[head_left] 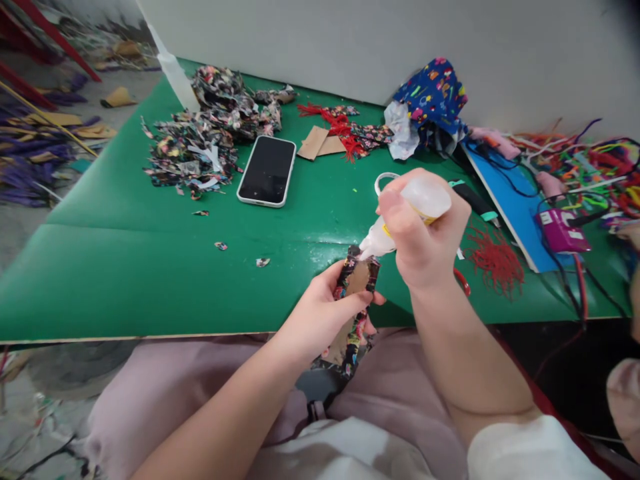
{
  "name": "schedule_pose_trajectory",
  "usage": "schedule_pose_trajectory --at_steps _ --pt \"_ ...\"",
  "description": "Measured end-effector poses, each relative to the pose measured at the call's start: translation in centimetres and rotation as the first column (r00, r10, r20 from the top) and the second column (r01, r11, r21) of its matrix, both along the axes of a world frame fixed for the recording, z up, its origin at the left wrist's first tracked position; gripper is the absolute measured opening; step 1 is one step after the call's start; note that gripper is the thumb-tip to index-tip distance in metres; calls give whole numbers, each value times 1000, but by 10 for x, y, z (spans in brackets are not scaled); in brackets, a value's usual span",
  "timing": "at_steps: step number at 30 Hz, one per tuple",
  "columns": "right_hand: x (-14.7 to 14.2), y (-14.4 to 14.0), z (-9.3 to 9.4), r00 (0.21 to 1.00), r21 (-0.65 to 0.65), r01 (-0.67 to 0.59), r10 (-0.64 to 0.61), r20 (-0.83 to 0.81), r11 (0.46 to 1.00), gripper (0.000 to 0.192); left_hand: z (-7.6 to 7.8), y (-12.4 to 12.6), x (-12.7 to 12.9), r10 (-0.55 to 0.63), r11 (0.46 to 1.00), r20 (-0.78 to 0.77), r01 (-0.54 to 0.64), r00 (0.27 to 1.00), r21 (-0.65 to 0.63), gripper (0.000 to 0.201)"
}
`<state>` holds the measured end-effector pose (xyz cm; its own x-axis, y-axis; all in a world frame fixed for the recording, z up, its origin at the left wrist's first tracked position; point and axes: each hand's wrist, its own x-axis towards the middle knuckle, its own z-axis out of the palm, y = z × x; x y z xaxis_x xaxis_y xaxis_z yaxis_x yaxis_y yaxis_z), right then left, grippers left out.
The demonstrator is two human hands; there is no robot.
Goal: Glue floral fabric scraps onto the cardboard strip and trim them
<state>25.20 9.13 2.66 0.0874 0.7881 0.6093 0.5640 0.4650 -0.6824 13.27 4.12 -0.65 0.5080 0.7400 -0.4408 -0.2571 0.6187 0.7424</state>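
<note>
Hands [370, 280] raised, glue bottle [405, 217] over cardboard piece [357, 280]

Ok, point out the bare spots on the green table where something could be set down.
Free: the wide near-left stretch of the green table, between the phone, a few stray scraps and the near edge. Crowded: the scrap pile at back left, the blue fabric bag and the wires at right.

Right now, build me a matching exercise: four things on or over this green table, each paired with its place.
Things:
1. smartphone
2. glue bottle
3. cardboard piece wrapped in floral fabric
4. red tassel threads

Places:
A. in the left hand
B. lying face up beside the fabric scrap pile
C. in the right hand
D. loose, right of the right hand

Pairs: 1-B, 2-C, 3-A, 4-D
</note>
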Motion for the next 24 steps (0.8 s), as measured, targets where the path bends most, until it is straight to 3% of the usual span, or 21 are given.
schedule_pose_trajectory --at_steps 8,17,24 --pt "-8 -3 7 992 50 -113 115 -45 992 26 0 -1 3 16 999 -55 -13 998 45 24" --pt "2 -4 8 1000 9 -6 6 15 1000 32 0 1 -2 17 999 -64 -13 998 53 28" --pt "6 1 10 995 130 -88 94 -43 988 30 0 3 -6 -1 998 -49 4 999 69 28"
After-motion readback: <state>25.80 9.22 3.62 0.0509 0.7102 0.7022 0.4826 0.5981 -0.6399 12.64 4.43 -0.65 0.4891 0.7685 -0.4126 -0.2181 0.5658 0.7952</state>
